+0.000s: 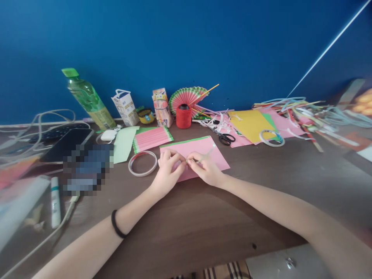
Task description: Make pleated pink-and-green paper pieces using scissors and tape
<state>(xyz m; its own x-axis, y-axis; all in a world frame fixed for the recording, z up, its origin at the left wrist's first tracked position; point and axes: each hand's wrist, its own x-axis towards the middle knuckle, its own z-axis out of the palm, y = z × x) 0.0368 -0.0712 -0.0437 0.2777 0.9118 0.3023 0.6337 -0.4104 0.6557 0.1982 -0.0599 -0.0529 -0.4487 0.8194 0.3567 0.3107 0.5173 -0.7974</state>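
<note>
My left hand (169, 166) and my right hand (208, 169) meet fingertip to fingertip over a sheet of pink paper (217, 157) with a green band along its far edge. The fingers of both hands are closed in a pinch. A thin pale strip (211, 148), looking like tape, rises from behind my right fingers. What lies between my left fingertips is too small to make out. Just left of my left hand lies a roll of tape (130, 164). Behind it rests a pleated pink paper (152, 138) with green edges.
Black-handled scissors (226, 138), yellow paper (248, 124) and a second tape roll (261, 137) lie to the right. A red thread spool (184, 119), a watermelon-coloured paper fan (183, 99), small cartons and a green bottle (90, 102) line the wall. A marker (55, 201) and cables lie left.
</note>
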